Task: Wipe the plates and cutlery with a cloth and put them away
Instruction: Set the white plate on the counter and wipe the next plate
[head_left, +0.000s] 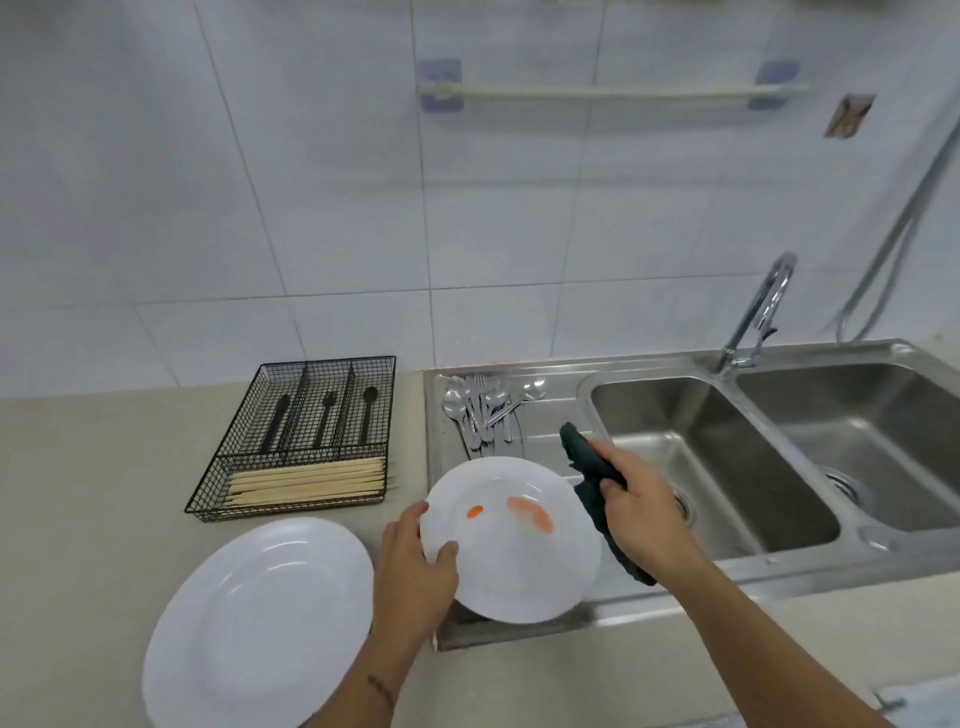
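Note:
My left hand (413, 566) grips the left rim of a white plate (511, 566) smeared with orange-red stains, held over the sink's drainboard. My right hand (641, 506) holds a dark cloth (587, 457) just beside the plate's right edge; the cloth hangs down behind the plate. A pile of metal spoons and forks (483, 408) lies on the drainboard beyond the plate. A second, larger white plate (260, 623) rests on the beige counter to the left.
A black wire cutlery tray (306, 436) sits at the back of the counter with black utensils and wooden chopsticks in it. A double steel sink (727, 457) with a tap (758, 312) fills the right side. A towel rail hangs on the tiled wall.

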